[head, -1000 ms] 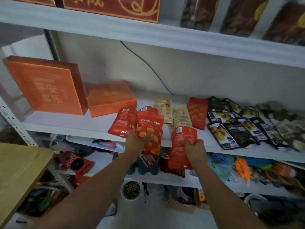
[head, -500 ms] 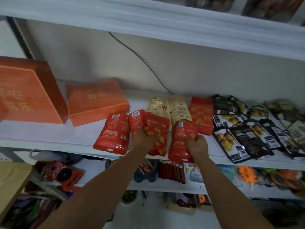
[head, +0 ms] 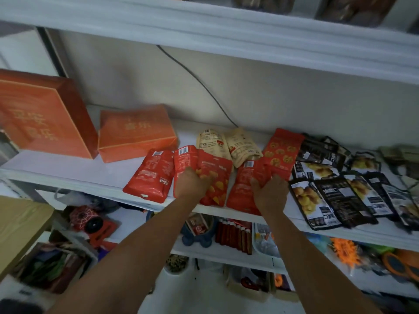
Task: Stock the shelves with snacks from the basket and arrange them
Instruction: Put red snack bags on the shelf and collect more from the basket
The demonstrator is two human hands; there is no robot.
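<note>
Head: left hand, right hand each pinch red pouches on shelf; I judge them light, floppy, slick; grip bottom seams.

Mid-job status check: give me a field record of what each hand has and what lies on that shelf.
left hand: grips two red pouches at the shelf's front edge
right hand: grips single red pouch
loose red pouch: lies flat, left of both hands
behind hands: beige pouches, red cookie pouch
right end: black pouches, overlapping
left end: orange boxes
shelf: white
</note>
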